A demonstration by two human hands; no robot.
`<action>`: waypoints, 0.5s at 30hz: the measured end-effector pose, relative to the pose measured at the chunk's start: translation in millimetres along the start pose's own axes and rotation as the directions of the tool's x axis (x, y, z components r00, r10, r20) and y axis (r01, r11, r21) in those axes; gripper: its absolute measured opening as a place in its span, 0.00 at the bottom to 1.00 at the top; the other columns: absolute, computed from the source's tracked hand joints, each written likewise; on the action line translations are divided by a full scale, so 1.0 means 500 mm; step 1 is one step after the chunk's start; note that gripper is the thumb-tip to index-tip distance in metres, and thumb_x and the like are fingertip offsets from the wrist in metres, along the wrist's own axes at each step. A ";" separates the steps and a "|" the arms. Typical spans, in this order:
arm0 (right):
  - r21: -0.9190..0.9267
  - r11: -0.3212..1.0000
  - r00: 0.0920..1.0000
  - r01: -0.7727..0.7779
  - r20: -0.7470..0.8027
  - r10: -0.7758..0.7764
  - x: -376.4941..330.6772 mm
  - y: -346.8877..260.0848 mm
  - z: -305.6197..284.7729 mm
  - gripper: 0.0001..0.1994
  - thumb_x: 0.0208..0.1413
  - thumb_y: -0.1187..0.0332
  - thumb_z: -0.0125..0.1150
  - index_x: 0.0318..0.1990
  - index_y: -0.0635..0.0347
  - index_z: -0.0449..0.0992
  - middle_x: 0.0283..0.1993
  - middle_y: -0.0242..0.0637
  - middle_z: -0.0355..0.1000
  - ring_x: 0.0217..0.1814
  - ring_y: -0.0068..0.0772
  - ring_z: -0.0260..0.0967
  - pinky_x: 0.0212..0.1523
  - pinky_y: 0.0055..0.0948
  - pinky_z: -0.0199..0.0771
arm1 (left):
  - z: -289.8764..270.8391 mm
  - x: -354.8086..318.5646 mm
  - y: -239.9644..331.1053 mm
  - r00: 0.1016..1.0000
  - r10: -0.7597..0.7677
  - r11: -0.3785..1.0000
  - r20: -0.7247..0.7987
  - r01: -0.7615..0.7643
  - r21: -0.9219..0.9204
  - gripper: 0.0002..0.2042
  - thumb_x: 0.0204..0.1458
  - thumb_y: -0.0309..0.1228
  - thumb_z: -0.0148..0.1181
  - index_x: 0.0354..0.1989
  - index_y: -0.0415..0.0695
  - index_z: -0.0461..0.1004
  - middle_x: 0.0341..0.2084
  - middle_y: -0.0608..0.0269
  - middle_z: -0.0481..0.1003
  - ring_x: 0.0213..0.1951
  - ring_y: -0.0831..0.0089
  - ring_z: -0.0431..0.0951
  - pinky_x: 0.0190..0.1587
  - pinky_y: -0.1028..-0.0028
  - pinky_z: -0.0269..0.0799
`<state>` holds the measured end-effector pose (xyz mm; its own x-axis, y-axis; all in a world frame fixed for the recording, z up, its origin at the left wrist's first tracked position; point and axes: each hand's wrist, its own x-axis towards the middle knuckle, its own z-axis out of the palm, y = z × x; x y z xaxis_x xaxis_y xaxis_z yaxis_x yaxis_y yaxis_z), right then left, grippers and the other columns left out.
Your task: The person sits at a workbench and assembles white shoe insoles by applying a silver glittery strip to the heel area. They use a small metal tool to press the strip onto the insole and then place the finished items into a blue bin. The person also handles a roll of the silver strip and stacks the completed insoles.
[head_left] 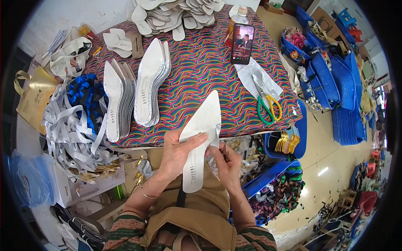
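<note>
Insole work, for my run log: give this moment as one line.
left hand: holds insole | right hand: pinches silver trim | table: insole stacks, scissors, phone

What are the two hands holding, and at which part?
Both hold one white pointed insole: left hand across its middle, right hand at its silver-trimmed right edge.

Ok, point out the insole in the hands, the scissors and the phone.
insole (pixel 201 138), head view, middle of its white face.
scissors (pixel 268 106), head view, green and yellow handles.
phone (pixel 242 43), head view, middle of its lit screen.

Patterned table (pixel 201 71) on glossy beige floor (pixel 331 167).
</note>
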<state>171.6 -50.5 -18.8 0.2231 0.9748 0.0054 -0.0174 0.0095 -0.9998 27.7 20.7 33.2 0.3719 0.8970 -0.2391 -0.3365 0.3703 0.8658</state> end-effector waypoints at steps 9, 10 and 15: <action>-0.172 0.984 0.999 0.050 -0.006 -0.052 -0.034 -0.006 0.017 0.07 0.65 0.75 0.55 0.43 0.69 0.77 0.22 0.26 0.65 0.23 0.12 0.54 0.23 0.20 0.55 | 0.017 -0.001 0.002 0.999 -0.035 0.997 -0.005 0.034 -0.076 0.13 0.58 0.25 0.62 0.48 0.29 0.77 0.37 0.51 0.81 0.37 0.65 0.84 0.38 0.70 0.82; -0.221 0.973 0.998 0.065 0.023 -0.061 -0.033 -0.010 0.015 0.08 0.66 0.74 0.54 0.45 0.69 0.78 0.24 0.22 0.67 0.24 0.10 0.55 0.23 0.17 0.54 | 0.018 0.001 -0.001 0.999 -0.034 0.996 -0.008 0.033 -0.089 0.12 0.58 0.25 0.62 0.48 0.30 0.77 0.37 0.51 0.81 0.36 0.65 0.84 0.38 0.70 0.82; -0.009 0.999 0.999 -0.034 0.000 0.034 -0.035 0.008 0.012 0.07 0.63 0.74 0.55 0.40 0.69 0.77 0.19 0.33 0.61 0.22 0.17 0.54 0.23 0.25 0.58 | 0.018 0.006 -0.015 1.000 0.022 0.998 -0.008 -0.022 -0.059 0.12 0.59 0.24 0.61 0.49 0.31 0.76 0.38 0.52 0.81 0.36 0.65 0.84 0.38 0.69 0.82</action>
<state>161.6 -65.9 -22.8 0.2227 0.9745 -0.0284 -0.0161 -0.0255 -0.9995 39.1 18.6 29.6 0.3579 0.9067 -0.2234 -0.3954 0.3639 0.8433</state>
